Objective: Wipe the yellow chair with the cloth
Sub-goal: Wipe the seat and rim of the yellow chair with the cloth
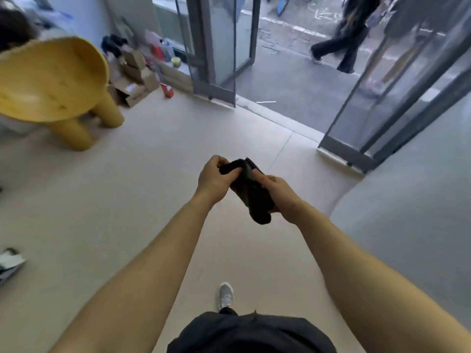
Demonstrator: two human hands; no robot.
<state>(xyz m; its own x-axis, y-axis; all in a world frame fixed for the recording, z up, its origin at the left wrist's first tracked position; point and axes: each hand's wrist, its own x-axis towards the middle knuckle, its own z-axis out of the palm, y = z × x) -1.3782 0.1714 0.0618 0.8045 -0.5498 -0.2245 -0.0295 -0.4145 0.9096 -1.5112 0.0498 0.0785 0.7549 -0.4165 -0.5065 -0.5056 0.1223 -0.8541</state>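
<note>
A dark cloth (251,192) is bunched between both hands at the centre of the view, above the pale floor. My left hand (212,180) grips its upper left end. My right hand (280,194) holds its right side, and a loose end hangs below. The yellow chair (51,80), a rounded seat with thick stubby legs, stands on the floor at the far left, well apart from my hands.
Cardboard boxes and clutter (137,72) lie against the wall behind the chair. Open glass doors (221,47) lead outside, where a person (341,39) walks past. A grey wall (420,200) runs along the right. A shoe (10,263) shows at the left edge.
</note>
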